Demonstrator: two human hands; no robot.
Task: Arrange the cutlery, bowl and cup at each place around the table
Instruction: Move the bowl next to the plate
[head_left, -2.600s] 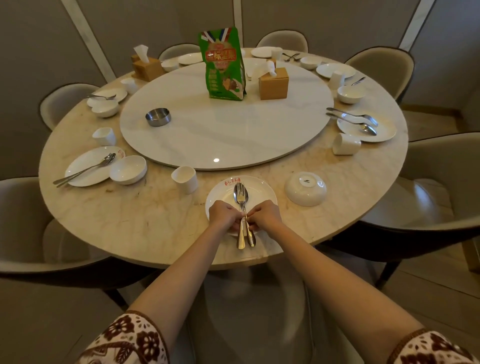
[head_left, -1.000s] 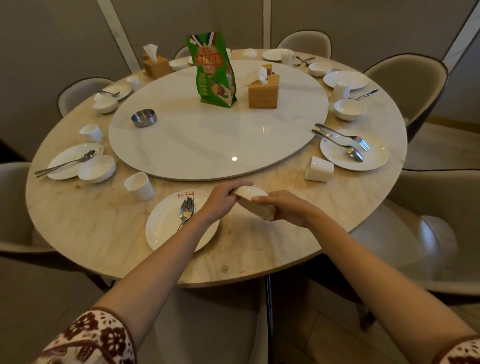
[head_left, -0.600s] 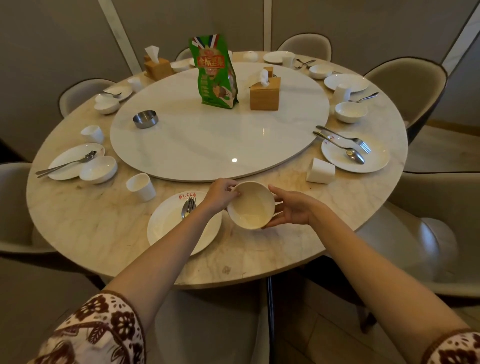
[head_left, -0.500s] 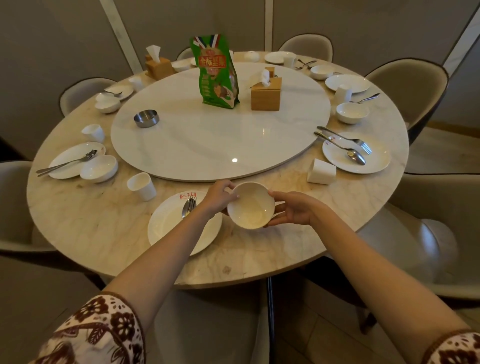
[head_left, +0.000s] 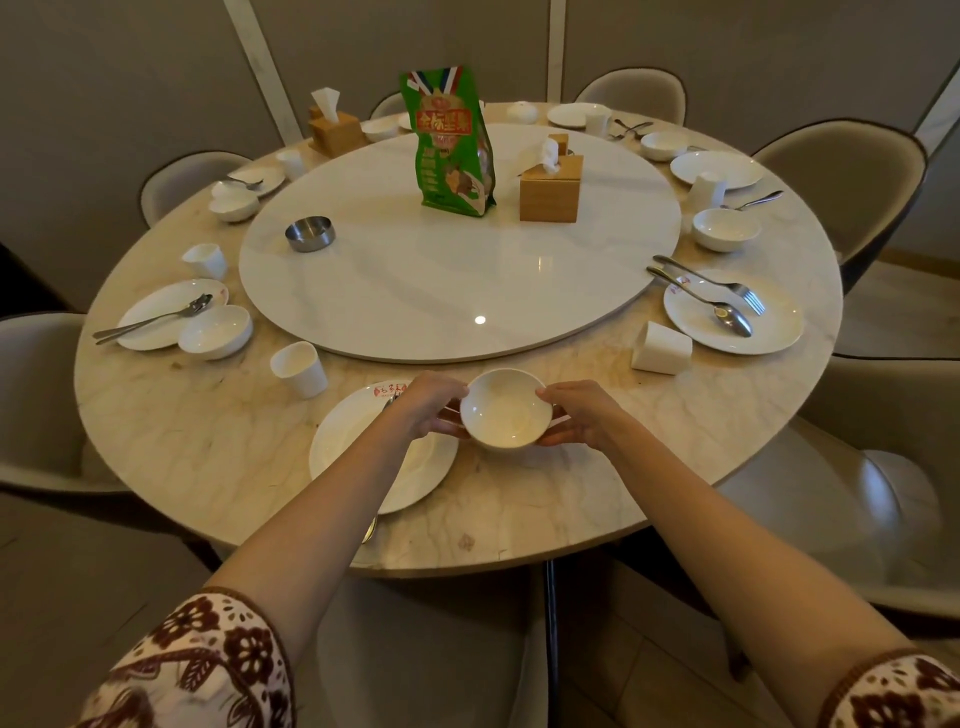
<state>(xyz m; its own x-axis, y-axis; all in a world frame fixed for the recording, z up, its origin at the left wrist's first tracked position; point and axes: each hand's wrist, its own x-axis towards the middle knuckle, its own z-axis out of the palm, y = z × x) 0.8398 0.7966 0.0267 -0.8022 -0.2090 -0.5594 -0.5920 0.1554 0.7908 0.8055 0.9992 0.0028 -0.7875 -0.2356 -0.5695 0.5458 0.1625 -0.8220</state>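
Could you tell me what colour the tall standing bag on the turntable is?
Green bag, red label; head view.

Round marble table (head_left: 519, 519) — plates (head_left: 769, 325), bowls (head_left: 215, 332), cups (head_left: 300, 370), turntable (head_left: 457, 280).

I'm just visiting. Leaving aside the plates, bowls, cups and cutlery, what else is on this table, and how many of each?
Wooden tissue boxes: 2
Green snack bag: 1
Round metal dish: 1
Small wooden block behind the nearer tissue box: 1
Total: 5
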